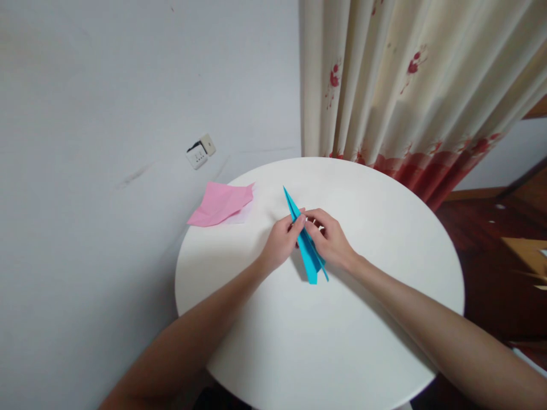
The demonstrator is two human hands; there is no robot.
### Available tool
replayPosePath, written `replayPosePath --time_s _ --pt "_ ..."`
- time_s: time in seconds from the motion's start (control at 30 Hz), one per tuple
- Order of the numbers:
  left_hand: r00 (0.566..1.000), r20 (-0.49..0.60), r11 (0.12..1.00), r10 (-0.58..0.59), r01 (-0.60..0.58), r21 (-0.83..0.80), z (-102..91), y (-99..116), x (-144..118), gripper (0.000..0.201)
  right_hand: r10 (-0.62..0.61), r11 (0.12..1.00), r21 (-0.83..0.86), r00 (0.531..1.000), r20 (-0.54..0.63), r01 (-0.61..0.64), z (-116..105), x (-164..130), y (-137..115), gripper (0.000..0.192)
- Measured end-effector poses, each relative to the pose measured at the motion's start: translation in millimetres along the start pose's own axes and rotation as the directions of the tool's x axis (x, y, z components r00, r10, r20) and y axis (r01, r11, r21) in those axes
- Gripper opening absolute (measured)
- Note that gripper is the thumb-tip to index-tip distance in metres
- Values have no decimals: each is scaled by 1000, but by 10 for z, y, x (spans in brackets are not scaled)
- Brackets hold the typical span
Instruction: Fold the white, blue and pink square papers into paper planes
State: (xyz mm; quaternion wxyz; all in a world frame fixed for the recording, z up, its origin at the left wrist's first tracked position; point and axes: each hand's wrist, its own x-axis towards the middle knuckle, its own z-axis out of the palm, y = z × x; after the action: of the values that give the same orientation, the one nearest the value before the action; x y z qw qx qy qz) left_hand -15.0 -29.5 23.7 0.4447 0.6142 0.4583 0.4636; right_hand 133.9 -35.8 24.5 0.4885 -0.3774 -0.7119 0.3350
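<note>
A blue paper plane (308,257) is held just above the middle of the white round table (333,353), its sharp nose pointing away from me and slightly left. My left hand (280,240) grips it from the left, thumb lying along the folded body. From the other side, my right hand (329,236) pinches the fold near the middle with thumb and curled fingers. The fingertips of both hands nearly meet on the paper. Two tail edges spread apart at the near end. Parts of the fingers beneath the plane are hidden.
At the table's far left edge lies a creased pink sheet of paper (222,202), overhanging the rim, with a paler sheet under it. Behind stands a wall with a socket (197,156). A cream and red curtain (384,85) hangs at the back right.
</note>
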Motion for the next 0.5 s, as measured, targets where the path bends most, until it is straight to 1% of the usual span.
replayPosePath --time_s 0.07,0.1,0.17,0.2,0.23,0.27,0.3,0.4,0.43,0.5 --pt "998 -12 997 -59 58 -50 -18 -23 30 51 -15 999 -31 1000 -27 14 -6 12 19 25" --pt "997 -17 993 -81 79 -84 -24 -35 42 49 -4 999 -35 998 -57 2 -7 21 35 25" --pt "993 -9 980 -117 114 -164 -28 -62 54 48 48 999 -13 990 -132 -50 -11 44 79 24" --pt "992 5 971 -129 127 -201 -26 -74 55 48 85 996 6 985 -153 -85 -14 56 102 24" --pt "991 24 963 -134 136 -232 -21 -84 51 50 128 992 32 981 -147 -124 -18 67 124 26" --pt "990 44 957 -134 141 -255 -17 -90 46 51 176 983 65 979 -107 -170 -25 76 141 29" --pt "990 61 952 -128 140 -273 -13 -94 40 53 228 969 104 973 -43 -222 -32 82 151 34" --pt "991 82 943 -106 126 -307 -24 -88 36 53 331 909 217 932 146 -357 -61 83 136 43" --pt "992 70 940 -105 122 -319 -37 -83 41 53 345 892 239 920 186 -383 -69 79 121 43" --pt "994 6 936 -107 103 -337 -73 -72 60 50 360 871 256 899 249 -419 -80 67 92 43"
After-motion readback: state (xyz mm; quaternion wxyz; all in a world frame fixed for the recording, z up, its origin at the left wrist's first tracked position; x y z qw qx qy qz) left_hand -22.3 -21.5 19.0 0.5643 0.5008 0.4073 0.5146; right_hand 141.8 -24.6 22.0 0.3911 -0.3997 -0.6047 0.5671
